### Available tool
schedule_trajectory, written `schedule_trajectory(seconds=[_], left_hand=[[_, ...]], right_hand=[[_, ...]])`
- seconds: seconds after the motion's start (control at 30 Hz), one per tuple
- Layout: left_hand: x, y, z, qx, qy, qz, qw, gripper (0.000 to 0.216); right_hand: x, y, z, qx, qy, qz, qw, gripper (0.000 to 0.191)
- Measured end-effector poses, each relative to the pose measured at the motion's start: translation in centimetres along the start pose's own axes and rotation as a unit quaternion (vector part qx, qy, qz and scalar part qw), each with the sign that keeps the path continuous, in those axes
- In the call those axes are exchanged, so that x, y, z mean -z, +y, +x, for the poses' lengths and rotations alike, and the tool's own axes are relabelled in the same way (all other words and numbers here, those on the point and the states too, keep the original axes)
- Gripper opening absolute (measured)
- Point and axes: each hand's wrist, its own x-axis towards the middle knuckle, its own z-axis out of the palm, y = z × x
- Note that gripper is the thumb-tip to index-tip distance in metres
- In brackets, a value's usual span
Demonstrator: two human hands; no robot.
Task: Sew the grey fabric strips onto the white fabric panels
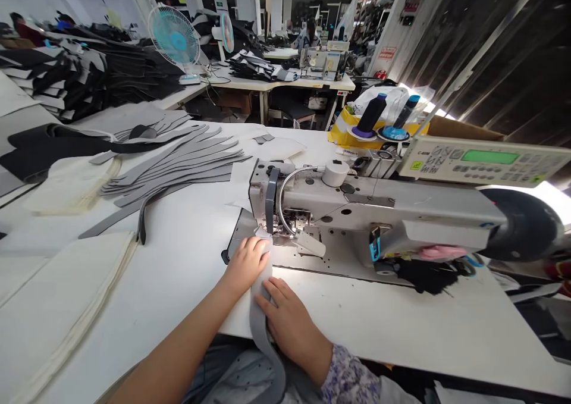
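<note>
A narrow grey fabric strip (261, 315) runs from my lap up over the table edge to the needle of the sewing machine (357, 207). My left hand (245, 264) lies on the strip's far end just in front of the presser foot, fingers curled down on it. My right hand (289, 320) presses flat on the strip closer to the table edge, fingers stretched out toward the machine.
A fan of grey cut pieces (178, 166) lies to the left, with cream fabric stacks (66, 297) nearer me. Two thread cones (383, 115) and a control panel (482, 160) stand behind the machine. A desk fan (175, 38) and dark fabric piles (89, 71) are further back.
</note>
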Motion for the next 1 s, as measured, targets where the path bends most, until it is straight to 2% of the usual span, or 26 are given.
schedule_trajectory(seconds=[0.17, 0.33, 0.6, 0.7, 0.77, 0.87, 0.93, 1.0], left_hand=[[-0.6, -0.6, 0.3, -0.004, 0.003, -0.006, 1.000, 0.024], [-0.8, -1.1, 1.0, 0.003, 0.008, -0.015, 1.000, 0.018], [-0.4, -2.4, 3.0, -0.014, -0.017, -0.041, 0.999, 0.015], [0.2, -2.3, 2.5, -0.011, -0.040, -0.033, 0.999, 0.016], [1.4, -3.1, 1.3, -0.006, -0.044, -0.026, 0.999, 0.020], [5.1, -7.2, -2.4, 0.059, -0.013, 0.015, 0.998, 0.028], [8.7, -11.9, -6.4, 0.154, 0.002, 0.074, 0.985, 0.032], [12.9, -17.2, -11.6, 0.284, 0.008, 0.145, 0.948, 0.037]], right_hand=[[-0.5, 0.4, 0.3, -0.002, -0.033, 0.011, 0.999, 0.043], [-0.7, 0.7, 1.4, 0.001, -0.007, 0.007, 1.000, 0.038], [-0.9, 0.7, 4.0, 0.010, -0.018, -0.026, 0.999, 0.032], [-1.1, 0.7, 3.9, -0.003, -0.019, -0.030, 0.999, 0.035], [-1.1, 0.7, 3.7, -0.009, -0.017, -0.031, 0.999, 0.038], [-1.2, 0.6, 3.4, -0.013, -0.021, -0.028, 0.999, 0.040], [-1.1, 0.7, 3.2, -0.020, -0.029, -0.027, 0.999, 0.041], [-1.1, 0.7, 3.0, -0.027, -0.035, -0.033, 0.998, 0.045]])
